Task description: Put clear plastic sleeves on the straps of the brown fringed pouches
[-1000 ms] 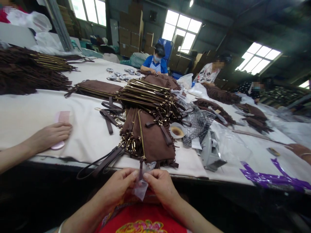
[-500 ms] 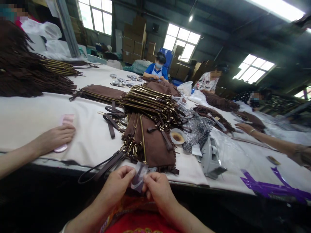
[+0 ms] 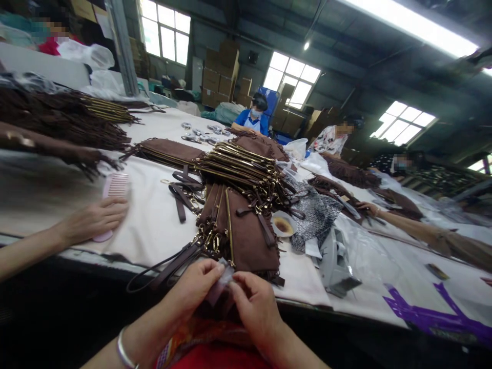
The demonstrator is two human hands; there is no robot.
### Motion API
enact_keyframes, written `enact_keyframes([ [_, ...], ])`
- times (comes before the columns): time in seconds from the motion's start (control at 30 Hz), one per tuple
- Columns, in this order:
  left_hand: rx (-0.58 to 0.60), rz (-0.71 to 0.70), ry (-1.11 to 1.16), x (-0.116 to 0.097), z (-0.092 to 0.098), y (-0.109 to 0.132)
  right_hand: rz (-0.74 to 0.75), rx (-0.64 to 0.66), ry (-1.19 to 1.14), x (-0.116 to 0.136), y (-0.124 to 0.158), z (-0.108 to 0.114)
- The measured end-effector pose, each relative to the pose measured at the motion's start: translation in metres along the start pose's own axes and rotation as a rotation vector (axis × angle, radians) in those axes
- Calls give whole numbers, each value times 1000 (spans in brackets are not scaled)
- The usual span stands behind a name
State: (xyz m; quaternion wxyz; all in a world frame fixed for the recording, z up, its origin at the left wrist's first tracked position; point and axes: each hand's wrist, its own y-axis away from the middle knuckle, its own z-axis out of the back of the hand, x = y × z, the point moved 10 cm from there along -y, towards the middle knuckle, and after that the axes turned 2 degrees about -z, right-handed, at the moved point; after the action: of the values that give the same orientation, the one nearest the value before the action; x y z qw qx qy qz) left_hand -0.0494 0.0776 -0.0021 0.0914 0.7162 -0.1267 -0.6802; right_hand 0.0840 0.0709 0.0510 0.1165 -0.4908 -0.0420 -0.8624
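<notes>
Low in front of me, at the table's near edge, a small piece of clear plastic film (image 3: 220, 288) is between my hands. My left hand (image 3: 198, 284) pinches its upper left side between thumb and forefinger. On the opposite side, my right hand (image 3: 257, 300) is closed with thumb and fingertips at the film's edge. Just beyond my fingers lies a brown pouch (image 3: 251, 236) with a gold zipper and fringe. Several more brown pouches (image 3: 234, 164) are stacked behind it, their wrist straps (image 3: 177, 259) and gold clasps hanging out.
At left, another person's hand (image 3: 96, 220) holds a pink comb (image 3: 117, 184), with fringed pouches (image 3: 46, 113) behind. On the right are a bowl (image 3: 283, 225) of brown stuff, a grey tape dispenser (image 3: 336, 266), purple tape (image 3: 426, 312) and another person's arm (image 3: 418, 228).
My hands stay on the film, which is turned and bunched differently. At left, a fringed pouch has come in above the comb. The right-hand co-worker's hand has moved left. The view has shifted slightly.
</notes>
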Motion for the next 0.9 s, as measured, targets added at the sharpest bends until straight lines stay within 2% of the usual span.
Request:
enact_keyframes([
  [0.07,26,18,28,1,-4,0,337,-63,271,31,0,13],
  [0.13,44,31,22,2,-6,0,554,-25,519,50,1,8],
  [0.2,31,11,-35,0,-3,0,649,34,700,58,-3,0],
  [0.3,-11,-112,-193,-15,3,1,704,89,794,64,-10,-8],
  [0.43,-52,-301,-340,-36,4,6,691,116,773,66,-17,-13],
  [0.6,-110,-452,-400,-45,2,14,549,159,652,56,-32,-14],
  [0.77,-77,-476,-450,-46,-3,18,344,223,489,43,-49,-12],
  [0.9,-80,-513,-556,-45,-5,19,297,237,492,47,-57,-7],
])
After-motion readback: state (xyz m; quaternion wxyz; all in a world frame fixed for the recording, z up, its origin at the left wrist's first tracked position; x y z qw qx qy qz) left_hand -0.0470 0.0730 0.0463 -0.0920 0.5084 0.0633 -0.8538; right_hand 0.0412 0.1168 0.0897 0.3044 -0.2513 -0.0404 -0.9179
